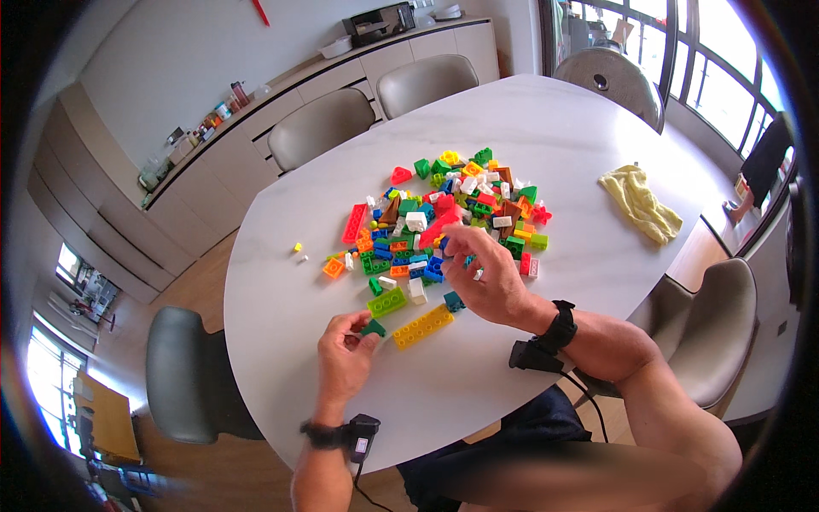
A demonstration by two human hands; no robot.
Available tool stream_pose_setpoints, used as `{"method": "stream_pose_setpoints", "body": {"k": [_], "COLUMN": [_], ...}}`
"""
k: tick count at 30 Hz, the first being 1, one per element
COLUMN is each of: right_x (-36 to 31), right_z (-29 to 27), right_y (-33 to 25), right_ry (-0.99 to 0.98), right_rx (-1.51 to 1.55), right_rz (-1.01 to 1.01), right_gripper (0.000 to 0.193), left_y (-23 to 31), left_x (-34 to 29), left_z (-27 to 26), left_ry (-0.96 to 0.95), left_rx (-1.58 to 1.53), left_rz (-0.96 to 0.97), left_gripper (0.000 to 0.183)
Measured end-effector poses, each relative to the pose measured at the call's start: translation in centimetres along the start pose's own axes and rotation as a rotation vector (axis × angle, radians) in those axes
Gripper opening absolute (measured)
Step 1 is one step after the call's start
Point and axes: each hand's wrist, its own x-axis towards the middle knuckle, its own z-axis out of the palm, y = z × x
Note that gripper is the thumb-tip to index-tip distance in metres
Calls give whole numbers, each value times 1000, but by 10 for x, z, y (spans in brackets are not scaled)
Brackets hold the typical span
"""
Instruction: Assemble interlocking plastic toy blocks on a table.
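At the near edge of the brick pile, my left hand [345,354] is closed, pinching a dark green toy brick [374,328] between thumb and fingers. Just beyond it lies a lime green brick [386,302], and to its right a long yellow brick [424,327] with a teal brick [455,301] at its far end. My right hand [493,277] hovers over the pile's near right side, its fingers partly bent and apart. Its fingertips are close to a large red piece [440,222]; whether they touch it is hard to see. Blue bricks [434,270] lie beside its thumb.
A heap of mixed bricks [397,246] covers the middle of the white table [290,341]. One small yellow piece [298,247] lies apart at the left. A yellow cloth [641,205] rests at the right. Grey chairs [320,128] surround the table. A person's leg [759,175] shows at far right.
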Motion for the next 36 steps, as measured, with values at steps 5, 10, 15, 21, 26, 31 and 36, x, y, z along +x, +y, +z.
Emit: {"method": "stream_pose_setpoints", "body": {"k": [5,10,15,21,26,31,36], "right_x": [-2,-12,-26,-28,-24,-23,-20], "right_z": [-2,0,8,15,11,7,7], "right_y": [-4,-11,0,8,-5,-2,5], "right_ry": [-68,-386,-586,-458,-440,-417,-301], "right_rx": [-34,-108,-274,-423,-381,-352,-306], "right_rz": [-27,-92,-269,-202,-152,-155,-223], "right_gripper": [27,14,24,20,22,20,10], "left_y": [-17,-21,-36,14,43,-12,-18], "left_x": [7,9,11,30,101,195,233], "left_z": [-3,-9,-18,-46,-56,-15,24], "left_ry": [172,260,367,113,-80,-107,-48], "left_rx": [-489,-440,-309,-62,150,287,593], "left_rz": [-133,-209,-74,-76,-86,-119,-137], "left_gripper": [33,36,54,47,43,43,33]}}
